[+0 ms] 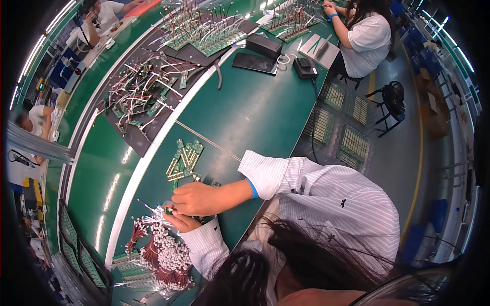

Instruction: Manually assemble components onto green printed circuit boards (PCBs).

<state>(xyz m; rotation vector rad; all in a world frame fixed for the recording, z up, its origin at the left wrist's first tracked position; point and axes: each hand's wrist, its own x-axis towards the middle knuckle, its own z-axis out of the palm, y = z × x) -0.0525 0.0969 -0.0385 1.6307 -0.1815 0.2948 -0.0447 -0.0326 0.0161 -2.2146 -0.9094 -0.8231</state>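
Observation:
My right hand (196,198) is closed, its fingertips pinching a small green circuit board (169,210). Just below, my left hand (182,221) is also closed on that board, and the fingers cover most of it. White wire ends show beside the fingertips, but whether they are joined to the board I cannot tell. Beyond my right hand lies a loose pile of small green circuit boards (185,160). Close to my left hand sit bundles of brown wires with white connectors (168,250).
A black mat (133,138) holds tangled wired boards (145,94). Farther back stand wired board panels (206,33), a black box (264,46), a phone-like slab (255,63) and a black adapter (305,68). A co-worker (365,41) sits at far right, near a stool (390,102).

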